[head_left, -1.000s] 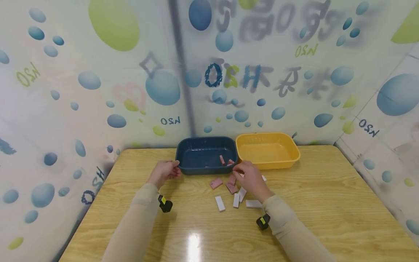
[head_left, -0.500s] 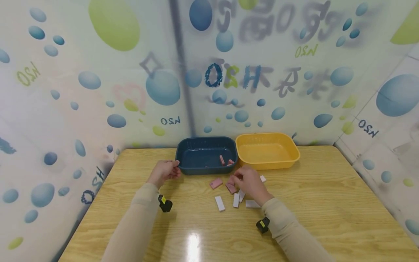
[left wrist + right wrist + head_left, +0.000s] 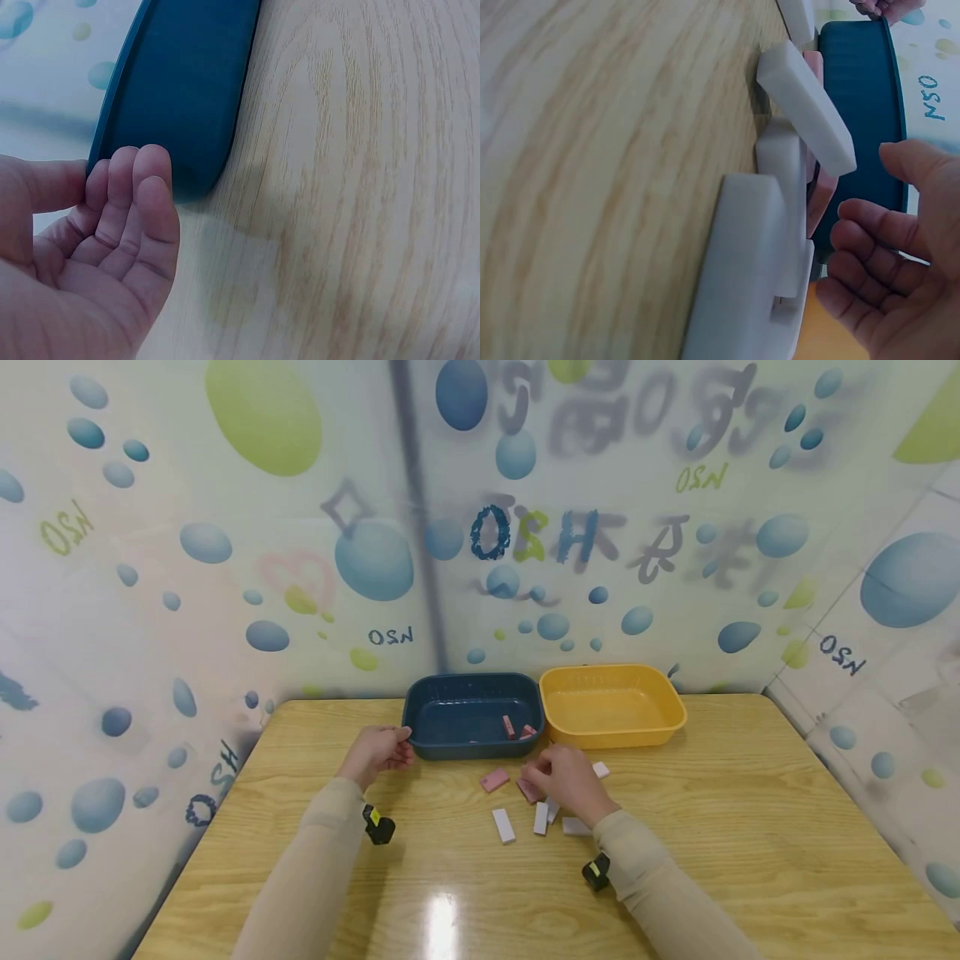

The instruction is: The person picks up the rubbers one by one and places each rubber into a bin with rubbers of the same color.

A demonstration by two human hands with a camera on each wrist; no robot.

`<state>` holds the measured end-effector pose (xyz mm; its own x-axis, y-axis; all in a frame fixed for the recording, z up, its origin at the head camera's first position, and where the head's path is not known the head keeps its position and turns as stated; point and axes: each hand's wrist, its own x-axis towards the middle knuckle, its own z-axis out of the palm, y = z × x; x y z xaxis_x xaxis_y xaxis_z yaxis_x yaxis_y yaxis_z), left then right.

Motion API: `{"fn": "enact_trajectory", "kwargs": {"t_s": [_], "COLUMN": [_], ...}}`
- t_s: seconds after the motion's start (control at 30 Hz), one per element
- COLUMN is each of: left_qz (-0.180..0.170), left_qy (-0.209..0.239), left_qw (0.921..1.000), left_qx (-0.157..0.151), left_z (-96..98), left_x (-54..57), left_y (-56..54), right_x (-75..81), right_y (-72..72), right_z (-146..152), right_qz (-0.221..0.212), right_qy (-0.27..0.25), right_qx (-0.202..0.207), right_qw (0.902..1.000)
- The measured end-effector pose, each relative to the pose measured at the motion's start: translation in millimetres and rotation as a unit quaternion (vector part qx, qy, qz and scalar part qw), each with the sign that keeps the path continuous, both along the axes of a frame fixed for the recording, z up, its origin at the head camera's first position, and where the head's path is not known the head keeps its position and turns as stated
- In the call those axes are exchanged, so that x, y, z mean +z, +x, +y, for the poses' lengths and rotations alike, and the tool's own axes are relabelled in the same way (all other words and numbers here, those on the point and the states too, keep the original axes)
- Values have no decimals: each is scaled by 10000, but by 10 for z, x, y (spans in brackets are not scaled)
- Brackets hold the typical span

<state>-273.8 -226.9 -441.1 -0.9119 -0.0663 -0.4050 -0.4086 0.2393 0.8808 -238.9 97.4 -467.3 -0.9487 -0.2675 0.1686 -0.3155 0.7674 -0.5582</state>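
A dark blue tray (image 3: 420,714) and a yellow tray (image 3: 660,718) stand side by side at the table's far edge. Two pink blocks (image 3: 517,728) lie in the blue tray. My left hand (image 3: 382,750) rests at the blue tray's (image 3: 180,90) front left corner, fingers (image 3: 146,180) loosely curled against its wall, palm empty. My right hand (image 3: 555,777) hovers over a scatter of blocks in front of the trays, fingers (image 3: 862,247) relaxed and holding nothing, tips close to a pink block (image 3: 819,206). Another pink block (image 3: 493,779) and several white blocks (image 3: 503,825) lie around it.
The wooden table (image 3: 750,827) is bare on the right and along the near edge. Patterned walls close it in at the back and on both sides. A white block (image 3: 601,769) lies just in front of the yellow tray.
My right hand has drawn back from the blue tray's front edge and come down over the blocks on the table. The left hand has stayed put.
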Motion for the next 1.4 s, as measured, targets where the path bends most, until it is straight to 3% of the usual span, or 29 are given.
{"fn": "enact_trajectory", "kwargs": {"t_s": [0.73,1.17,1.4], "left_qz": [41,5,42], "left_qy": [-35,-54,-40], "left_qw": [10000,10000,10000], "left_qx": [-4,21,11], "left_z": [-1,3,1], "left_x": [9,7,4], "left_y": [2,2,7], "right_x": [-166,-150,-151], "right_y": [-86,-71,-73], "right_z": [-95,-92,-98], "right_qz": [209,451,301], "right_qy": [659,770,764], "right_qx": [-278,-203,-226], "right_qw": [9972,9958,9964]}}
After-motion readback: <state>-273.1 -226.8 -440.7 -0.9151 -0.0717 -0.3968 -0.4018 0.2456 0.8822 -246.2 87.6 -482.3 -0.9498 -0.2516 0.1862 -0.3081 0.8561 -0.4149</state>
